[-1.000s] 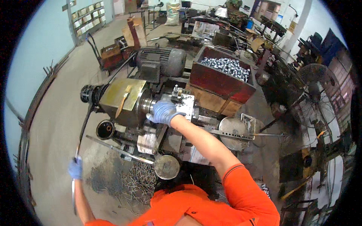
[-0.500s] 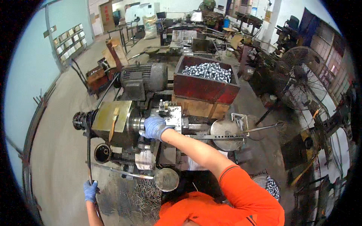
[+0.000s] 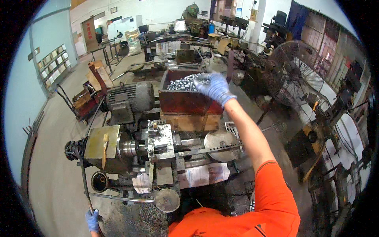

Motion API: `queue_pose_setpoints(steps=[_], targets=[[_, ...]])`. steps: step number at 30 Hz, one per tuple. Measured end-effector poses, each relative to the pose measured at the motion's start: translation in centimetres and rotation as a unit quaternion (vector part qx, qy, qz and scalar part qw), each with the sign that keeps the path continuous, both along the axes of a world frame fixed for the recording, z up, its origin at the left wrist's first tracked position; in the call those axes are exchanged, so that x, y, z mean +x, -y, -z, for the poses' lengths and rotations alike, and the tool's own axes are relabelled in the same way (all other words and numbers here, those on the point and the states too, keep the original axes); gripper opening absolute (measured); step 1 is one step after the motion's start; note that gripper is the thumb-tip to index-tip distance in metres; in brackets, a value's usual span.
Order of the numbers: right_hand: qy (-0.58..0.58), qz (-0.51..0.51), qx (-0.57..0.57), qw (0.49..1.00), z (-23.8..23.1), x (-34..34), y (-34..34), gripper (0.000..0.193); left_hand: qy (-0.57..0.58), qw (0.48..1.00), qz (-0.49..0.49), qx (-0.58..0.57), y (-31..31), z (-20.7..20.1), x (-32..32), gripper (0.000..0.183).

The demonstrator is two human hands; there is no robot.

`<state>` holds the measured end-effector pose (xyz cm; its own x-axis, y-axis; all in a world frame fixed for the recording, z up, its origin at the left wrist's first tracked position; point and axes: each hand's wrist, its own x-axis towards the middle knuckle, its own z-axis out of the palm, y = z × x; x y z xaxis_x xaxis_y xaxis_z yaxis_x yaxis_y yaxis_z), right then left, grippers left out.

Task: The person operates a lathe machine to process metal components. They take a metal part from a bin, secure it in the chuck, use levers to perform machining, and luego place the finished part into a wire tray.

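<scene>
My left hand point(image 3: 92, 220), in a blue-grey glove, is wrapped round the lower part of a long dark lever rod point(image 3: 84, 179) at the left of the lathe. The right hand point(image 3: 216, 87), gloved alike, reaches over the dark red box point(image 3: 189, 103), near the heap of small shiny metal pieces point(image 3: 183, 83) inside it. Motion smears its fingers, so whether it holds a piece is unclear. Below the box, the lathe's chuck point(image 3: 128, 148) and tool post point(image 3: 160, 140) stand uncovered by any hand.
A wooden-handled brush point(image 3: 104, 152) lies on the headstock cover. Behind it sits a large electric motor point(image 3: 132, 98). A round metal disc point(image 3: 221, 145) is right of the carriage, another point(image 3: 167, 200) at the front. A big caged fan point(image 3: 294, 71) stands at the right.
My right hand has left the chuck and moved up and right to the box. The left hand keeps its hold on the lever rod. The whole view has shifted.
</scene>
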<state>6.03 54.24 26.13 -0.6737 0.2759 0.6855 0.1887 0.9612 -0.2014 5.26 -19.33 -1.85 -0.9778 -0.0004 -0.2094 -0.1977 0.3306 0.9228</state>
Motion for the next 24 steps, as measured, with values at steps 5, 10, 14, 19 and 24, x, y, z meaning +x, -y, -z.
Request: queue_pose_setpoints(steps=[5, 10, 14, 19, 24], targets=[[-0.073, -0.045, -0.048, 0.995, -2.4, 6.2, -1.8, 0.034, 0.013, 1.000, -0.007, 0.011, 0.4, -0.4, -1.1, 0.034], [-0.062, 0.067, -0.137, 0.986, 3.8, 18.1, -6.6, 0.035, 0.094, 0.989, 0.078, -0.082, 2.0, -0.5, -3.8, 0.034], [0.009, 0.279, -0.225, 0.933, 10.8, 31.9, -10.2, 0.046, 0.140, 0.982, 0.033, -0.124, -3.2, -4.1, -3.0, 0.036], [0.176, 0.499, -0.334, 0.780, 21.4, 49.9, -8.2, 0.054, 0.143, 0.985, -0.049, -0.082, -5.7, -1.0, -4.7, 0.034], [0.341, 0.528, -0.375, 0.681, 31.9, 55.4, -4.0, 0.062, 0.135, 0.984, -0.106, -0.048, -5.6, 0.5, -5.1, 0.033]])
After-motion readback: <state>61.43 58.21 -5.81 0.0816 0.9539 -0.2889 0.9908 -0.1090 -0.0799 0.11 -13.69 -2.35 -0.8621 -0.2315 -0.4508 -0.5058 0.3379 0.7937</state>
